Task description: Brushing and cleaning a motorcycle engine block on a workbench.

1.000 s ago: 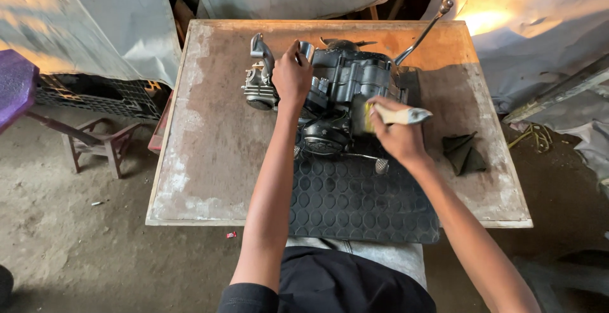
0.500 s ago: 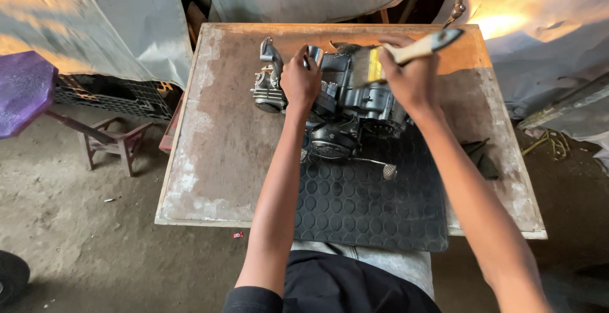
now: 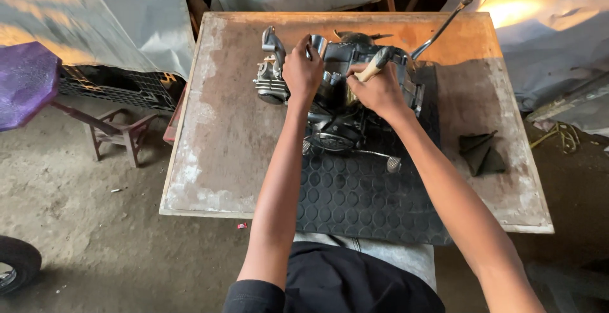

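We've got our right hand (image 3: 379, 89) clamped around a wooden-handled tool (image 3: 373, 69), pressed down on top of the engine (image 3: 339, 100); tool tip hidden by our hand, can't tell what it meets. Our left hand (image 3: 302, 70) is closed over the engine's upper left side, fingers wrapped on the casing, just beside the finned cylinder (image 3: 269, 81). Engine sits mid-table, its near side on the black studded rubber mat (image 3: 361, 202), kick lever (image 3: 438, 27) sticking up to the far right. Mat lies on the worn wooden table (image 3: 216, 141). Dark folded cloth (image 3: 481, 153) to the right, well apart from the engine. Purple stool (image 3: 25, 81) on the floor left.
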